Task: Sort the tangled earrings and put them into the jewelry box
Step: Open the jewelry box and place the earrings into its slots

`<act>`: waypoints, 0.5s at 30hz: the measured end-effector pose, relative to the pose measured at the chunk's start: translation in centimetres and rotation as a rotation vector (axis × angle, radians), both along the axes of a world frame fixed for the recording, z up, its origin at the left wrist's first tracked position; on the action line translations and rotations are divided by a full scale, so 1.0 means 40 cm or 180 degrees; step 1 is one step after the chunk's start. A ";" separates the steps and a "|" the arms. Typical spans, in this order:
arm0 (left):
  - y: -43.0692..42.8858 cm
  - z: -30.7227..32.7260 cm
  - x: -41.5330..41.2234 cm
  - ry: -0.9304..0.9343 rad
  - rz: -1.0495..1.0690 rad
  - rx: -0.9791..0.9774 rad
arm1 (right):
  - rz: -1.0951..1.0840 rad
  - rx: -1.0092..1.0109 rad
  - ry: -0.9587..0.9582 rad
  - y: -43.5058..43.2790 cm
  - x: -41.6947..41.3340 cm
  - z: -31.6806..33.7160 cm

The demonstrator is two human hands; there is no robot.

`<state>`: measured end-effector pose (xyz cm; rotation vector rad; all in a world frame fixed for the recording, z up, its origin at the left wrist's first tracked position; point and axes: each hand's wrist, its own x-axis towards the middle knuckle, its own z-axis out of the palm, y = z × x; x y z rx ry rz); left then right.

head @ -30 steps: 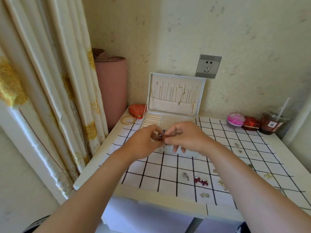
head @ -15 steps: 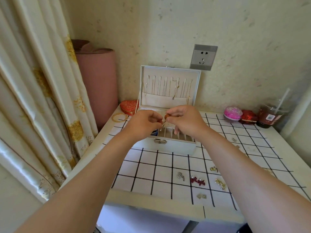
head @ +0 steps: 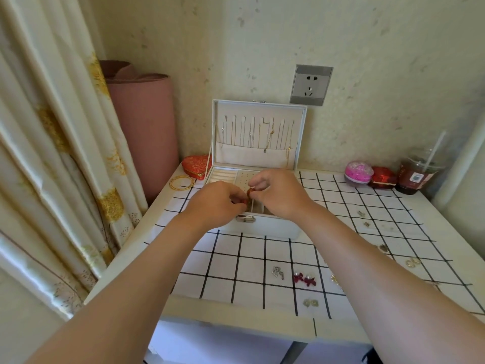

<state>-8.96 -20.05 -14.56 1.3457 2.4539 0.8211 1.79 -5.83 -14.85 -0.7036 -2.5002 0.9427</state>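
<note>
Left hand [head: 215, 206] and right hand [head: 282, 195] pinch the small red earrings [head: 250, 192] over the front compartments of the open white rectangular jewelry box [head: 265, 228]. Since 0.5 s ago the fingertips have drawn slightly apart; the 2 pieces seem nearly untangled.

There is only the one view, worn on the person's head and looking forward and down onto the worktop [head: 451, 232]. It sits close. The wide lens bows the curtain [head: 52, 153] at the left, with the wall socket [head: 311, 84] ahead and the open jewelry box [head: 275, 228] mid-frame.
</note>
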 end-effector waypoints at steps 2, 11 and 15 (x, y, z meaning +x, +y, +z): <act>0.001 -0.003 -0.002 -0.0129 0.0103 0.0115 | -0.0007 0.0261 -0.0122 -0.002 0.001 -0.003; 0.015 -0.010 0.003 0.0020 0.0358 0.0063 | 0.0353 0.1099 -0.0449 -0.017 -0.009 -0.016; 0.022 -0.016 0.013 0.0418 0.0429 -0.0026 | 0.0234 0.1111 -0.0411 -0.011 -0.006 -0.006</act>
